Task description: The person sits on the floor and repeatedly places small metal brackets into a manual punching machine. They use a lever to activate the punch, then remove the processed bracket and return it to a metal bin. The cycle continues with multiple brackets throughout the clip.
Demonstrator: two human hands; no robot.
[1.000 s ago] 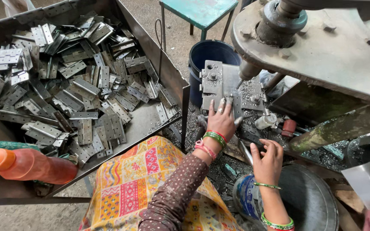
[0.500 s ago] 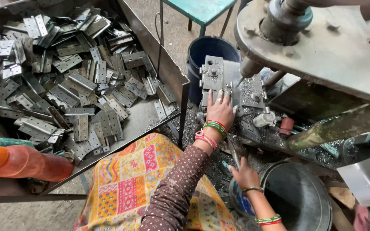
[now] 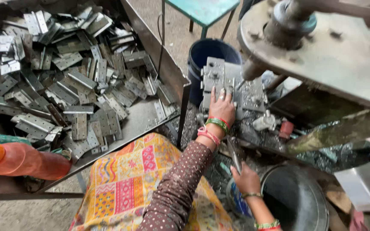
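Your left hand [image 3: 222, 108] lies flat, fingers spread and gripping nothing, on the grey metal die block [image 3: 232, 87] of the press, at 12 o'clock from your knee; the block is dull, oily and studded with bolts. Your right hand [image 3: 246, 179] is closed on a thin metal piece [image 3: 235, 155] at the rim of the dark bucket [image 3: 298, 201]. An orange plastic bottle [image 3: 20, 160] lies at 9 o'clock, below the tray [image 3: 150, 40] of grey hinges [image 3: 65, 81].

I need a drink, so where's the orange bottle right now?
In the head view the orange bottle lies on its side at the far left edge, just below the tray of metal hinges and left of the patterned cloth.
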